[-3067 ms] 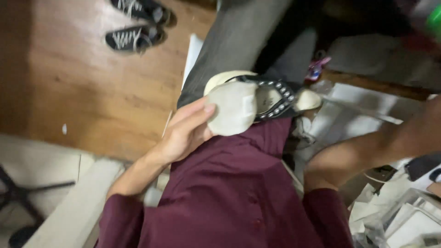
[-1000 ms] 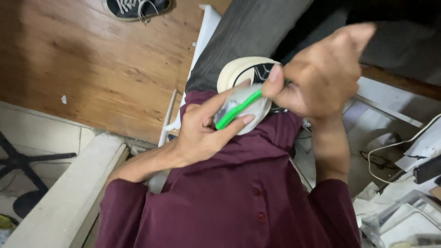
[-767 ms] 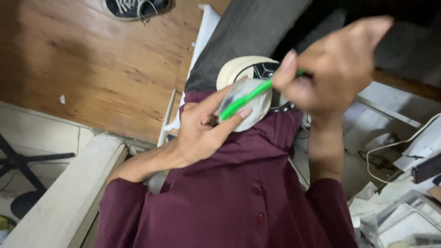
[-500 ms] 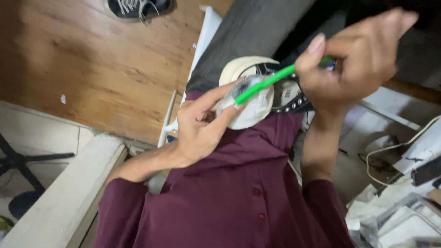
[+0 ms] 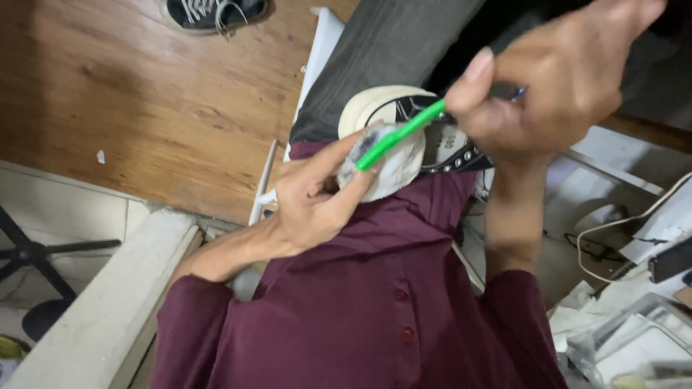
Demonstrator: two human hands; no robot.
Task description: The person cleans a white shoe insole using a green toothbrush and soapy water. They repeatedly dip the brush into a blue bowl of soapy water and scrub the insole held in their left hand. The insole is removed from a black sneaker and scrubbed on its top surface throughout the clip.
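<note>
Far left there was a black chair base [image 5: 29, 252] on pale floor, then a light wooden beam [image 5: 108, 310] running diagonally, and a dark sneaker [image 5: 213, 11] with white laces up top on the wooden floor [image 5: 144, 94]. Moving in, the left hand [image 5: 313, 198] had its grip closed around the toe end of a cream-soled shoe [image 5: 389, 155], thumb and fingers pressed on the pale rubber, the shoe resting on the person's lap right above the maroon shirt [image 5: 360, 302] and against the grey trouser leg [image 5: 375, 50]. A green toothbrush [image 5: 400, 133] lay slanted across the toe, head end down near the left fingers. The right hand [image 5: 548, 79] had a tight pinch grip on the brush handle, thumb on top. The shoe's black upper showed a row of metal studs. Far right was a white cable [image 5: 627, 223] and some clear plastic clutter [image 5: 634, 346], kinda blurry
</note>
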